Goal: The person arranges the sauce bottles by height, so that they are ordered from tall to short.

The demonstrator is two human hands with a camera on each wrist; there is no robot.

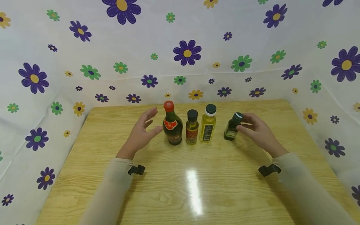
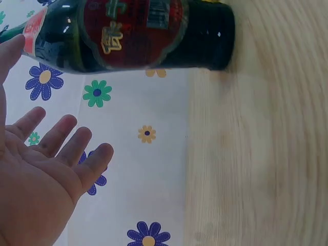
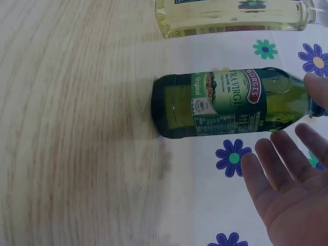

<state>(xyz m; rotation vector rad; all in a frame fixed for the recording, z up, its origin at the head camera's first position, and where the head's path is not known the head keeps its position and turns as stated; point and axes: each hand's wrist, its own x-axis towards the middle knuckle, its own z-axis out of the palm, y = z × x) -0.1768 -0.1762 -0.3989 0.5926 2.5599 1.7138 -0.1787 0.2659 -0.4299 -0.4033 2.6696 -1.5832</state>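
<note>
Counter (image 1: 180,193): pale wood grain, glossy. Small dark bottle (image 1: 192,127), black cap, red label; beside it yellow oil bottle (image 1: 208,123), dark cap. White backdrop (image 1: 180,47), flower-printed.

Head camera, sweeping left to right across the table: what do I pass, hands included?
Left hand → dark red-capped bottle → small black-capped bottle → yellow oil bottle → green olive oil bottle → right hand, whose fingers touch that last bottle's cap.
</note>
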